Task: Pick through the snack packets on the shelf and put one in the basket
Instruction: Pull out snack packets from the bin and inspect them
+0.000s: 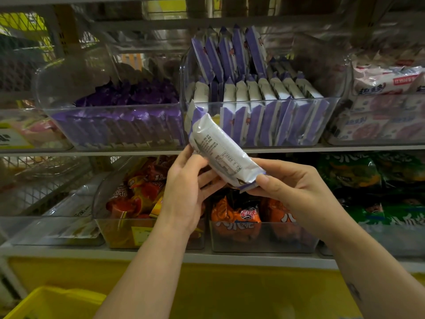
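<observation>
Both hands hold one white-and-purple snack packet (220, 150) in the air in front of the shelf (92, 151), just below the clear bin (253, 101) that is packed with rows of matching packets standing on edge. The packet is tilted, its upper end toward the upper left, and its white back with small print faces the camera. The left hand (184, 187) grips it from the left with its fingers curled under its middle, and the right hand (296, 192) pinches its lower purple end between thumb and fingers. Left of that bin, another clear bin (115, 107) holds darker purple packets. On the shelf below lie red packets (138, 192), orange packets (236, 215) and green packets (358, 180). A yellow basket (53, 302) shows at the lower left corner, well apart from the held packet.
</observation>
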A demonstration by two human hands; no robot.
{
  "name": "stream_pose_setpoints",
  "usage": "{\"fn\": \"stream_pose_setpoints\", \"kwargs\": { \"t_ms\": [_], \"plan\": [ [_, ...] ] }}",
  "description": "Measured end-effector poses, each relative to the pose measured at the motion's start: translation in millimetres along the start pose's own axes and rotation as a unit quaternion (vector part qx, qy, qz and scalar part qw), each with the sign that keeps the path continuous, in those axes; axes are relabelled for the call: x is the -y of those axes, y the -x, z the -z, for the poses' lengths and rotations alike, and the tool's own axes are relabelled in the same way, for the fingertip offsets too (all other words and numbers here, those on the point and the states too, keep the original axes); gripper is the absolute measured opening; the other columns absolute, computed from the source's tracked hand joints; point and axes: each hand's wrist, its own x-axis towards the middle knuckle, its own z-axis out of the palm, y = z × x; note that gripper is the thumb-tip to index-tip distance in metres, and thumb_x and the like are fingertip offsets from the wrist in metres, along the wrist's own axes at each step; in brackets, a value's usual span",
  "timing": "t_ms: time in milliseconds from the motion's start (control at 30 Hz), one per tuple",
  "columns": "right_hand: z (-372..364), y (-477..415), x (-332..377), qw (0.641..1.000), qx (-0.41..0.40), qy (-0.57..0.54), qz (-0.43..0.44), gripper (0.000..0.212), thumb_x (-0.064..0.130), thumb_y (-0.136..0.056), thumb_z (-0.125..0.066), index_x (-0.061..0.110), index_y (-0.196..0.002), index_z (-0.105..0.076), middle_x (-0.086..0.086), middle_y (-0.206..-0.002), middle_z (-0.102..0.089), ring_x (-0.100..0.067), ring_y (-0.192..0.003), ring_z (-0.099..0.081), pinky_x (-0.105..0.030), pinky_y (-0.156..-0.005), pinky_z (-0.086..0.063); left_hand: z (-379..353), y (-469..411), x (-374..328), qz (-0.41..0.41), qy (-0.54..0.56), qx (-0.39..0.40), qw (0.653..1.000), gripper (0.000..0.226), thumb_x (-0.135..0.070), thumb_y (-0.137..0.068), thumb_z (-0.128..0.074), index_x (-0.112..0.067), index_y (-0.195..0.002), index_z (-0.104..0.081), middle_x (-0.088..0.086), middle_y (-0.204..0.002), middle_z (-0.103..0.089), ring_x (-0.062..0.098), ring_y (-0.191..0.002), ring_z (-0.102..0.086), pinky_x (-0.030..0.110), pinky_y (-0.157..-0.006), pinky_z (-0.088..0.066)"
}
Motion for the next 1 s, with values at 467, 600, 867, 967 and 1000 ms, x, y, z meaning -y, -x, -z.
{"fn": "stream_pose_setpoints", "kwargs": {
  "t_ms": [467,600,867,967,1000],
  "plan": [
    [-4,-12,13,0.978,-0.064,-0.201,-0.001,0.025,0.026,-0.083,-0.059,0.017,-0.105,-0.070,-0.008,-0.106,-0.074,-0.024,-0.098,-0.071,-0.033,-0.077,-0.059,-6,10,-27,-0.096,-0.210,0.054,0.971,0.066,-0.041,-0.085,-0.057,-0.043,-0.146,-0.032,-0.010,-0.130,-0.060,0.012,-0.122,-0.058,0.040,-0.097,-0.050],
    [-18,-27,27,0.970,-0.105,-0.220,0.010,0.032,0.014,-0.096,-0.046,0.028,-0.124,-0.051,-0.002,-0.098,-0.074,-0.017,-0.088,-0.073,-0.031,-0.071,-0.059,-9,13,-45,-0.116,-0.265,0.085,0.953,0.101,-0.029,-0.081,-0.069,-0.047,-0.152,0.000,-0.015,-0.153,-0.036,0.012,-0.137,-0.043,0.051,-0.107,-0.042],
    [-23,-66,68,0.991,-0.084,0.105,0.027,0.044,0.022,-0.100,-0.049,0.026,-0.144,-0.042,0.029,-0.100,-0.064,-0.002,-0.077,-0.069,-0.017,-0.065,-0.055,-16,-12,-118,-0.232,-0.356,-0.014,0.905,0.046,-0.013,-0.092,-0.064,-0.024,-0.137,-0.055,-0.011,-0.119,-0.067,0.004,-0.096,-0.070,0.030,-0.080,-0.060],
    [-19,-86,85,0.967,-0.062,0.244,0.031,0.060,0.033,-0.097,-0.053,0.022,-0.151,-0.028,0.021,-0.118,-0.061,-0.001,-0.098,-0.064,-0.023,-0.085,-0.052,-23,-28,-143,-0.277,-0.423,-0.040,0.862,0.027,-0.022,-0.092,-0.065,-0.023,-0.119,-0.067,-0.002,-0.096,-0.074,0.019,-0.083,-0.073,0.044,-0.079,-0.061],
    [-17,-92,89,0.961,-0.055,0.270,0.027,0.062,0.035,-0.097,-0.053,0.021,-0.152,-0.026,0.014,-0.121,-0.061,-0.007,-0.108,-0.061,-0.030,-0.094,-0.050,-25,-34,-150,-0.290,-0.450,-0.041,0.844,0.023,-0.024,-0.092,-0.064,-0.024,-0.114,-0.069,-0.001,-0.091,-0.074,0.020,-0.081,-0.072,0.046,-0.079,-0.060]
  ]
}}
